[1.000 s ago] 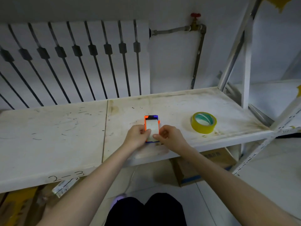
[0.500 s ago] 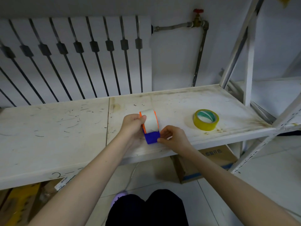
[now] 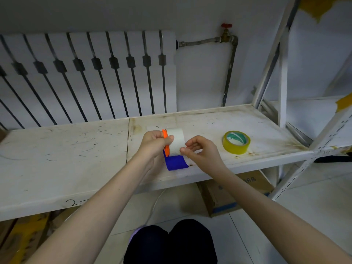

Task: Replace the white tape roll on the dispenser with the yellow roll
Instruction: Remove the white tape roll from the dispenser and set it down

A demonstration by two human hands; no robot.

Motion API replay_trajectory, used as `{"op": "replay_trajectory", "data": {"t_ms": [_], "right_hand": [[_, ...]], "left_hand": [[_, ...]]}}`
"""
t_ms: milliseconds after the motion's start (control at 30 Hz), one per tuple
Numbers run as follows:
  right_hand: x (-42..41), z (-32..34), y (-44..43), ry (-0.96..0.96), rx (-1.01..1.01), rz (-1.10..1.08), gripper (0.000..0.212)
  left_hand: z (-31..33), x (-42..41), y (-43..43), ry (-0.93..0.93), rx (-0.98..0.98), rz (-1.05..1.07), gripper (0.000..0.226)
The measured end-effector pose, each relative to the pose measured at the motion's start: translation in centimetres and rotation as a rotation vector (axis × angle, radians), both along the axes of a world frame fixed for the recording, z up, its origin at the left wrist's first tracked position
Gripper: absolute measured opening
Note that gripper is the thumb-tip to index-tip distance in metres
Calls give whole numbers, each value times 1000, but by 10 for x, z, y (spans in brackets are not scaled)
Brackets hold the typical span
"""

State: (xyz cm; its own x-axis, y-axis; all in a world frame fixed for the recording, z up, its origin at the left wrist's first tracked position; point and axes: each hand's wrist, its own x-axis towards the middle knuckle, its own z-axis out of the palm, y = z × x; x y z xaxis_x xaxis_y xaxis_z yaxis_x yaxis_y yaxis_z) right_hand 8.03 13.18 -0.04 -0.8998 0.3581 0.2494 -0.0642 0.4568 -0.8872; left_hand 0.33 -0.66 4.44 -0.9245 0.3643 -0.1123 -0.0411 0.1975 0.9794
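having lifted since earlier, dispenser (image 3: 172, 153) in left hand (image 3: 155, 142) grip, right hand (image 3: 202, 151) seemingly pinching white roll (image 3: 176, 140)

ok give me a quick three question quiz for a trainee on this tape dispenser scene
1. True or false: the yellow roll is already mounted on the dispenser.
2. Which hand grips the dispenser's orange side? A) left hand B) right hand C) neither
3. Fill in: the yellow roll lies flat on the ____, on the right hand's side and apart from it.

Key
1. False. The white roll is on the dispenser; the yellow roll lies untouched.
2. A. The left hand holds the orange side, while the right hand's fingertips touch the white roll's near edge.
3. shelf
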Motion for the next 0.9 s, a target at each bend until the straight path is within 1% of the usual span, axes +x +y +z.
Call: {"op": "replay_trajectory", "data": {"t_ms": [133, 200, 367, 467, 567, 633, 700, 767, 833, 900], "right_hand": [[4, 7, -4, 1, 10, 6, 20], [6, 7, -5, -3, -3, 18, 17], [11, 7, -4, -47, -107, 66, 14], [9, 7, -1, -70, -143, 69, 14], [10, 6, 1, -106, -168, 83, 12], [10, 3, 1, -93, -124, 47, 12], [10, 0, -1, -75, -12, -30, 12], [9, -1, -3, -70, 23, -74, 13], [11, -3, -3, -64, 76, -84, 11], [15, -4, 2, -41, 224, -130, 9]], "left_hand": [[2, 9, -4, -25, 36, -27, 6], [2, 11, -7, -21, 38, -30, 7], [1, 15, -12, -44, 49, -37, 11], [-1, 15, -13, -83, 54, -26, 11], [-3, 15, -9, -83, 27, -6, 12], [-5, 16, -5, -104, 27, 25, 12], [-7, 16, -1, -157, 47, 70, 11], [-8, 18, 3, -174, 59, 103, 14], [-10, 20, 7, -134, 51, 130, 18], [-11, 21, 8, -59, 18, 187, 21]]}}
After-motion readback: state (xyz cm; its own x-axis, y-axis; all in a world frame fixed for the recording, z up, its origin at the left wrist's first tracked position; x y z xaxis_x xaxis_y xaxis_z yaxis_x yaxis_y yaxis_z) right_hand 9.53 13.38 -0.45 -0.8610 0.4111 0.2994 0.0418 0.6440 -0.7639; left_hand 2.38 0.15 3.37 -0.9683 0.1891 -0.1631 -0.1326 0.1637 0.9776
